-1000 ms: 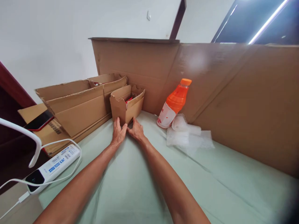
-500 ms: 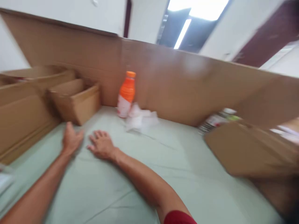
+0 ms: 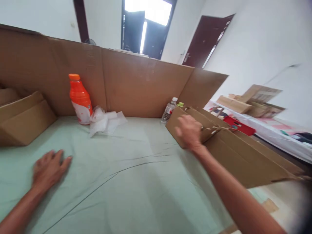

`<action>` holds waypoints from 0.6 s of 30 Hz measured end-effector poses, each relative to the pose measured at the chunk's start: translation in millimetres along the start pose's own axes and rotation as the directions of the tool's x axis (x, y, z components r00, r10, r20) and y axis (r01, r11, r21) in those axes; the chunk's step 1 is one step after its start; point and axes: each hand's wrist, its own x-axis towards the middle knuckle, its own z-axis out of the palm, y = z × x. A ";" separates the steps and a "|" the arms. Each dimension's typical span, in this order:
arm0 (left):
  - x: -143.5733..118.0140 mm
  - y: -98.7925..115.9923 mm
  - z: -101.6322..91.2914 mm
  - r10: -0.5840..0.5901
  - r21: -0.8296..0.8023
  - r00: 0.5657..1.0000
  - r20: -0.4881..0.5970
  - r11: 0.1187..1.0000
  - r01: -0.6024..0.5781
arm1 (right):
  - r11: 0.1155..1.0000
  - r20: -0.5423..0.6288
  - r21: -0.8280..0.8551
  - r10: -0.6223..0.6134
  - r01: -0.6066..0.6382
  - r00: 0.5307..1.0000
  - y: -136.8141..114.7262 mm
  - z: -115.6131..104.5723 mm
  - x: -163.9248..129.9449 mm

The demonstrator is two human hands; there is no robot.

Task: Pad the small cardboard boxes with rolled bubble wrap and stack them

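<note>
My left hand point(image 3: 50, 167) lies flat and empty on the pale green cloth point(image 3: 136, 175), fingers apart. My right hand point(image 3: 189, 132) reaches to the right and sits at the near rim of a small open cardboard box point(image 3: 185, 125); its fingers curl over the edge, though blur hides how firmly they grip. A larger cardboard box point(image 3: 243, 156) adjoins it on the right. An orange drink bottle point(image 3: 80, 99) stands at the back left beside crumpled clear plastic point(image 3: 106, 120).
A tall cardboard wall point(image 3: 136, 84) encloses the back of the surface. Cardboard boxes point(image 3: 21, 118) sit at the left edge. A clear water bottle point(image 3: 169, 110) stands behind the small box. More boxes and a red item point(image 3: 237, 125) lie on a table to the right.
The view swung right. My hands left the small box on the left; my right hand crossed the cloth to the boxes on the right, and my left hand stayed flat on the cloth.
</note>
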 end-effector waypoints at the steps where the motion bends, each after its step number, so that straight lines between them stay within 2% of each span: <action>1: -5.7 15.1 3.3 0.055 -0.008 0.998 0.009 0.998 -0.055 | 0.997 -0.046 -0.006 0.074 -0.074 0.996 24.8 -8.9 8.5; 3: -18.7 42.5 12.6 0.140 -0.035 0.990 0.005 0.990 -0.140 | 0.983 -0.096 0.012 0.181 -0.181 0.979 65.7 -18.5 20.0; 5: -34.2 66.3 21.9 0.228 -0.087 0.974 -0.004 0.970 -0.228 | 0.975 -0.040 0.054 0.218 -0.216 0.975 92.7 -17.9 25.6; 8: -57.3 92.7 29.5 0.351 -0.203 0.936 -0.030 0.915 -0.350 | 0.978 0.045 0.116 0.170 -0.174 0.984 102.1 -9.2 25.7; 10: -66.8 100.6 30.6 0.400 -0.288 0.915 -0.056 0.871 -0.398 | 0.982 0.063 0.148 0.109 -0.118 0.992 88.7 -6.3 19.8; 13: -68.2 98.1 29.3 0.386 -0.399 0.919 -0.083 0.832 -0.385 | 0.978 0.077 0.209 -0.006 -0.011 0.997 47.1 -15.6 -0.2; 16: -66.1 88.5 24.5 0.338 -0.486 0.938 -0.079 0.808 -0.333 | 0.926 0.092 0.354 -0.173 0.130 0.981 -7.6 -45.9 -29.2; 18: -70.4 82.9 18.8 0.340 -0.530 0.938 -0.068 0.784 -0.323 | 0.856 0.115 0.464 -0.313 0.227 0.943 -42.3 -73.5 -46.7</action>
